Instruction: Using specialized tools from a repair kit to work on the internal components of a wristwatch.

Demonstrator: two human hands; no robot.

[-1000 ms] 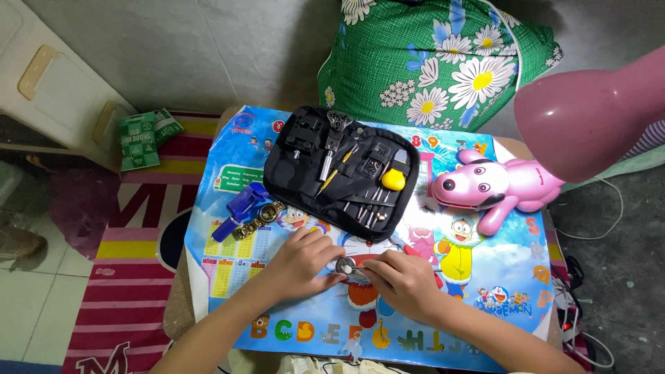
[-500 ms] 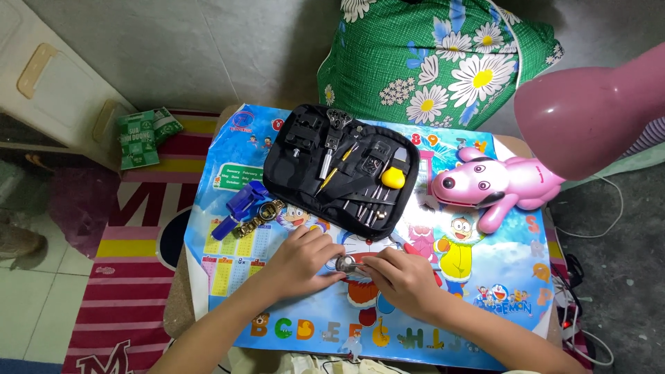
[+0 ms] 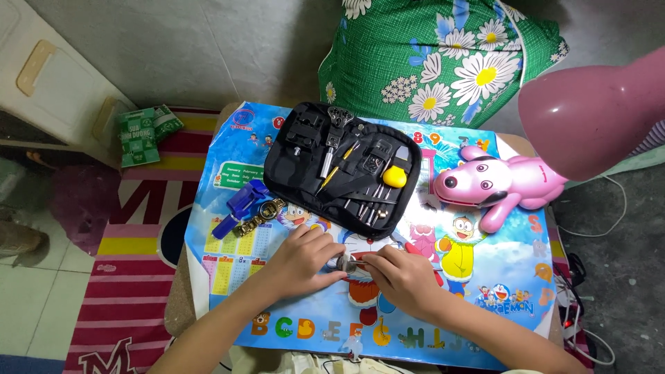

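I sit on the floor of a home, at a low table [image 3: 181, 305] covered by a children's cartoon mat [image 3: 499, 277]. A pink dog toy [image 3: 495, 185] lies at its far right corner, a flowered green cushion [image 3: 443, 62] leans beyond the far edge, and a striped rug [image 3: 131, 263] spreads left over tiles.

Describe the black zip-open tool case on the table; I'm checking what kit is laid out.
The black fabric tool case lies opened flat on the colourful cartoon table mat, turned slightly askew, near the table's far edge. Elastic loops and pockets hold small metal tools: slim drivers or pins, a yellow-handled tool, a yellow-shafted one, and black blocky parts at its left. Neither hand touches it; the left hand and right hand work just in front of it. A pink dog toy lies to its right.
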